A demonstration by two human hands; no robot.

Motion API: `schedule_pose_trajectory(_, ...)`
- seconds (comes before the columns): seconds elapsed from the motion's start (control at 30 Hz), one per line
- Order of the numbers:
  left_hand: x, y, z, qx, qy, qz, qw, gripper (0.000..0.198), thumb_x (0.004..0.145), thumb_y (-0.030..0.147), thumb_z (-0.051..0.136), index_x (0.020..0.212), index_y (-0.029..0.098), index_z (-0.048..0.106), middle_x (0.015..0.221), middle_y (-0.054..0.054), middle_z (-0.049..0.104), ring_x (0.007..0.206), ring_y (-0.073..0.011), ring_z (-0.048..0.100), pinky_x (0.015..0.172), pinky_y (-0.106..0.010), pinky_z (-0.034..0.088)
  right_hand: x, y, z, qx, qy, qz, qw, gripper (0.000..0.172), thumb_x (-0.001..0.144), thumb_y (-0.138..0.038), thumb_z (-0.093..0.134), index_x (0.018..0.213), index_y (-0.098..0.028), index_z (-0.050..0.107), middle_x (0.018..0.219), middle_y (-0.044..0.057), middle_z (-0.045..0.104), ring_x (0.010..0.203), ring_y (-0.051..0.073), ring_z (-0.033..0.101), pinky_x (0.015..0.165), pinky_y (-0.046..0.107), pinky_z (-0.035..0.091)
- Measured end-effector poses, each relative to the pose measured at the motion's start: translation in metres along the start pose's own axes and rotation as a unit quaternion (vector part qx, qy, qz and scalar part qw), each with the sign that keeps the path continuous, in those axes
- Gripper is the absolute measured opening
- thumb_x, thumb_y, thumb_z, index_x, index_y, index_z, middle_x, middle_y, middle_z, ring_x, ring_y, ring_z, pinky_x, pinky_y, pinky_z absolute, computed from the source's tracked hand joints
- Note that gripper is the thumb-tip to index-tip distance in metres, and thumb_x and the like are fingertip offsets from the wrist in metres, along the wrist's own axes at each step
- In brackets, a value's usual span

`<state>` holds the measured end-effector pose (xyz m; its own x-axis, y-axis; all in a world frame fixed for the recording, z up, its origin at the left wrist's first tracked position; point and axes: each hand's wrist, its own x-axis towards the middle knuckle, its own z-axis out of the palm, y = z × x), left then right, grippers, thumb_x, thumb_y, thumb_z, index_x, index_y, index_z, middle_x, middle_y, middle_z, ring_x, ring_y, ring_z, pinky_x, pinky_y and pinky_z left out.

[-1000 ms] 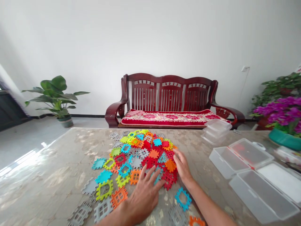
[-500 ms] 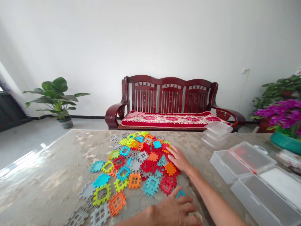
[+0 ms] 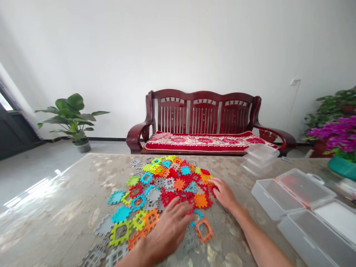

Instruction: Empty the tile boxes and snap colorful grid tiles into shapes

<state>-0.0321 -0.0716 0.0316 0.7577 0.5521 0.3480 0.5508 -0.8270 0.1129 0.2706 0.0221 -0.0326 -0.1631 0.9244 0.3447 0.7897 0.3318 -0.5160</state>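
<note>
From the head view: a loose heap of interlocking plastic waffle tiles in red, orange, teal, lime and grey, lying flat on a stone-patterned table top, left of centre, its long axis running from the far table edge toward the wearer, slightly slanted. Square notched shapes, many with open window frames, none standing upright. Left hand blurred, over the near part of the heap, fingers spread wide, tips on red and teal tiles, no pinch. Right hand at the heap's right edge, fingers close together and slightly curled against red tiles; any pinch there impossible to tell. An orange frame tile just beside the left hand's fingers, turned corner-on, between the two forearms. Further right, a stack of clear plastic tubs and two open clear plastic storage boxes, a red patch behind one lid with nothing readable. Beyond the table, a dark red wooden bench with a floral red cushion, a broad-leaved potted plant at left, purple flowers in a teal pot at right.
</note>
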Motion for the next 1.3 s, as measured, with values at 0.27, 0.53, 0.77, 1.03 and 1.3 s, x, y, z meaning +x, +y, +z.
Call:
schedule_pose_trajectory(0.27,-0.137,-0.15,-0.027,0.086,0.023,-0.339,0.937,0.054,0.096,0.052,0.039,0.146,0.034,0.046,0.158,-0.006,0.038,0.145,-0.0313,0.035,0.117,-0.06,0.024,0.01,0.003,0.003,-0.035,0.05,0.019,0.998,0.047,0.09,-0.032,0.045,0.135,-0.024,0.059,0.149,0.01,0.047,0.138,0.027,0.043,0.118,0.047,0.031)
schedule_pose_trajectory(0.53,-0.125,-0.141,-0.014,0.02,-0.041,-0.393,0.918,0.057,0.097,0.053,0.033,0.151,0.036,0.037,0.159,-0.005,0.038,0.147,-0.0279,0.031,0.119,-0.057,0.017,0.037,-0.025,0.017,-0.087,-0.08,0.008,0.993,0.048,0.096,-0.044,0.045,0.139,-0.027,0.057,0.155,0.008,0.041,0.147,0.029,0.028,0.12,0.048,0.023)
schedule_pose_trajectory(0.77,-0.084,-0.097,0.0,0.04,-0.033,-0.421,0.906,0.049,0.094,0.053,0.041,0.141,0.04,0.052,0.156,-0.005,0.043,0.145,-0.033,0.035,0.116,-0.064,0.016,0.019,-0.011,0.002,-0.111,-0.051,-0.004,0.992,0.039,0.093,-0.032,0.048,0.128,-0.027,0.066,0.149,0.008,0.048,0.141,0.027,0.036,0.117,0.047,0.029)
schedule_pose_trajectory(1.03,-0.073,-0.072,0.005,-0.086,0.043,-0.392,0.915,0.047,0.094,0.049,0.04,0.135,0.035,0.059,0.15,-0.004,0.05,0.138,-0.0277,0.046,0.116,-0.056,0.029,0.009,0.01,-0.023,-0.022,-0.029,0.024,0.999,0.036,0.091,-0.036,0.046,0.11,-0.022,0.074,0.134,0.011,0.06,0.126,0.026,0.054,0.112,0.044,0.037)
schedule_pose_trajectory(1.3,-0.07,-0.136,-0.02,-0.054,0.129,-0.505,0.852,0.05,0.091,0.049,0.037,0.122,0.021,0.064,0.13,-0.012,0.063,0.125,-0.0289,0.056,0.108,-0.045,0.041,0.041,0.03,-0.025,-0.058,0.028,0.115,0.991,0.047,0.089,-0.042,0.048,0.125,-0.018,0.066,0.135,0.014,0.061,0.131,0.031,0.051,0.113,0.048,0.035)
